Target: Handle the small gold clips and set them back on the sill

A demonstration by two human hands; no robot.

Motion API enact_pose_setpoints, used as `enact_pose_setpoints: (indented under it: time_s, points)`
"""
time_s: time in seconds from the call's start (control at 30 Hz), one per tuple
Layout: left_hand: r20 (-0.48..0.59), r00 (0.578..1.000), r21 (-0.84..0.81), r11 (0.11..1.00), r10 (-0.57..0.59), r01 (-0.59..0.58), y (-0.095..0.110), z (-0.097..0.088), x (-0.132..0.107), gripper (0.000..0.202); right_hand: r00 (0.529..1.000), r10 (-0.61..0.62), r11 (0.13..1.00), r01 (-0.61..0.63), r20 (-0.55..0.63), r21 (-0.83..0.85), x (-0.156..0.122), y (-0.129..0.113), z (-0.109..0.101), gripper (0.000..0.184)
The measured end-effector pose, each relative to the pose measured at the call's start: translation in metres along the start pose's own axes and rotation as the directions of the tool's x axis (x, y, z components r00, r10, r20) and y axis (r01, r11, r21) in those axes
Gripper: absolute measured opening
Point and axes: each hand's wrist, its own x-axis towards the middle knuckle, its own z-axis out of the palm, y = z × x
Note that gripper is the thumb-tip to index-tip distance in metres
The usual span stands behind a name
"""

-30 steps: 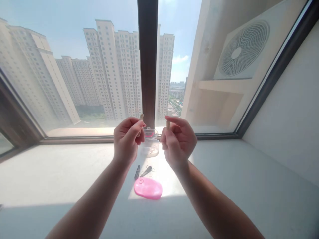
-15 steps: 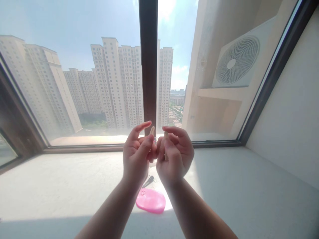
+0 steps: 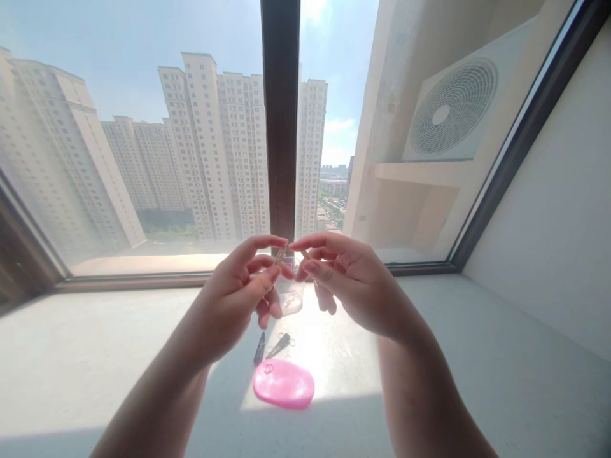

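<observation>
I hold both hands up over a white windowsill. My left hand point(image 3: 243, 289) pinches a small tan stick-like piece point(image 3: 279, 254) between thumb and forefinger. My right hand point(image 3: 348, 280) is closed in a pinch right beside it, fingertips almost touching the left ones; what it holds is too small to make out. Behind the fingers stands a small clear plastic cup point(image 3: 290, 298). Below them on the sill lie a pink oval pad point(image 3: 283, 383), a dark clip point(image 3: 260, 348) and a thin metal tool point(image 3: 279, 344).
The white windowsill point(image 3: 95, 343) runs wide to both sides. A dark window frame post point(image 3: 280, 127) rises straight ahead behind the hands. A white wall point(image 3: 558, 210) closes the right side. An air-conditioner unit point(image 3: 451, 111) sits outside the glass.
My hands were apart, each holding a small tan piece upright. They came together, and now the fingertips meet in front of the cup, wrists turned outward.
</observation>
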Motion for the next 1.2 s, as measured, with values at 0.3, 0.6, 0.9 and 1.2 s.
enact_pose_setpoints:
  time_s: [0.3,0.6,0.9,1.2]
  points:
    - [0.039,0.998,0.032,0.998,-0.057,0.056,0.002,0.009,-0.001,0.032,0.997,-0.066,0.993,0.07,0.044,-0.099,-0.009,-0.004,-0.013,0.043]
    - [0.248,0.938,0.148,0.966,-0.242,0.21,0.015,-0.008,-0.005,0.011,0.955,-0.232,0.957,0.259,0.185,-0.132,-0.011,-0.001,-0.019,0.057]
    - [0.225,0.974,0.23,0.97,0.023,-0.076,0.018,-0.01,-0.002,0.017,0.967,-0.182,0.962,0.212,0.18,-0.169,-0.012,-0.001,-0.024,0.061]
    - [0.141,0.989,0.198,0.978,0.043,-0.07,0.014,-0.008,-0.003,0.022,0.976,-0.162,0.978,0.178,0.148,-0.106,-0.011,-0.002,-0.025,0.067]
